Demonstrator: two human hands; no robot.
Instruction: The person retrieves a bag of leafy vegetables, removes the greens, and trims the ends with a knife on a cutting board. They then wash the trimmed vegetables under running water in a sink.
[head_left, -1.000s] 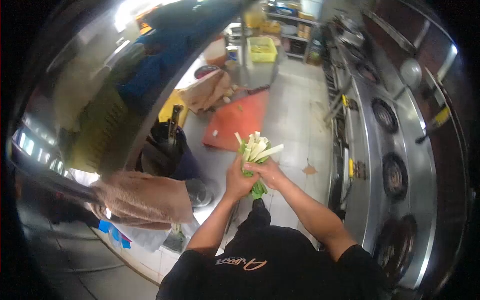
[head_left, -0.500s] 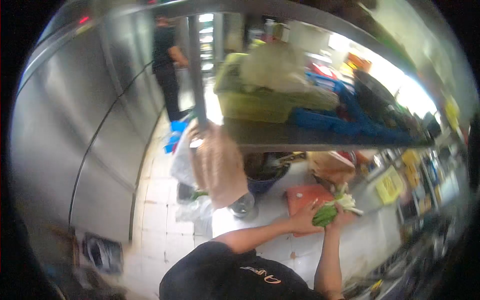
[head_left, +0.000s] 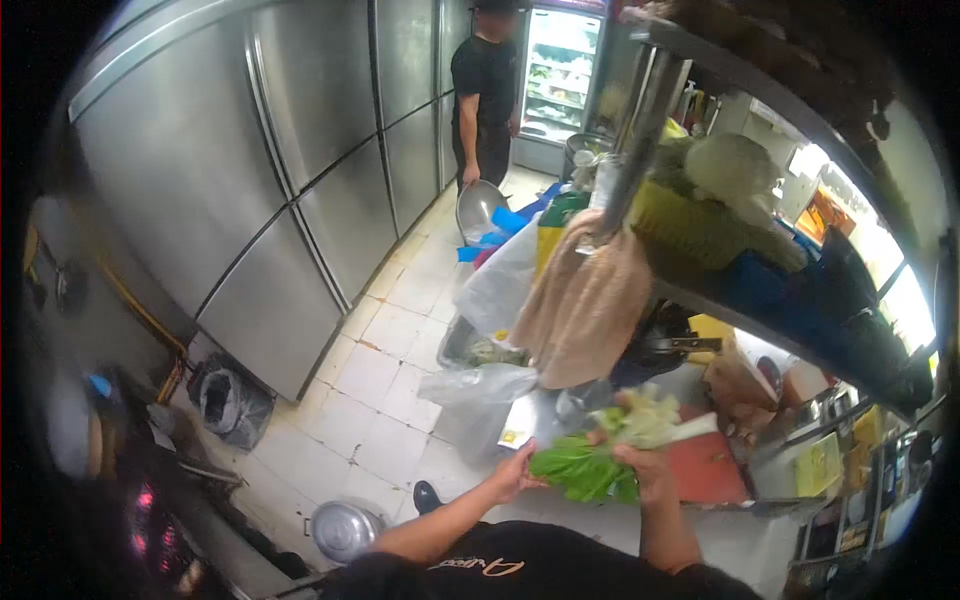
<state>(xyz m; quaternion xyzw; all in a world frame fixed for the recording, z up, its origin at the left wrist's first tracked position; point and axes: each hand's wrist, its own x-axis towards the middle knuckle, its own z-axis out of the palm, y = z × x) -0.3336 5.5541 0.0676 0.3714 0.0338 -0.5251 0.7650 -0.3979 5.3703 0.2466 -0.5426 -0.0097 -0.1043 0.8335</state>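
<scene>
A bunch of leafy greens [head_left: 585, 468] with pale cut stalks hangs in front of me, leaves to the left and stalks to the right. My right hand [head_left: 645, 462] is wrapped round it near the stalks. At the leaf tips is my left hand [head_left: 515, 473], its fingers close together by the leaves; whether it grips them I cannot tell. Behind the stalks lies a red cutting board [head_left: 705, 468] on the steel counter. A brown towel [head_left: 583, 300] hangs from the shelf post left of the board.
Steel refrigerator doors [head_left: 310, 190] line the left. Another person [head_left: 485, 100] stands far back, holding a metal bowl [head_left: 481, 210]. A lidded pot [head_left: 344, 530] and a lined bin [head_left: 228, 400] are on the floor. An overhead shelf [head_left: 740, 310] crosses the right, above the counter.
The view has swung left, bringing the refrigerators and the other person into sight. My left hand has moved from the bunch's middle to its leaf tips, and the hands are farther apart.
</scene>
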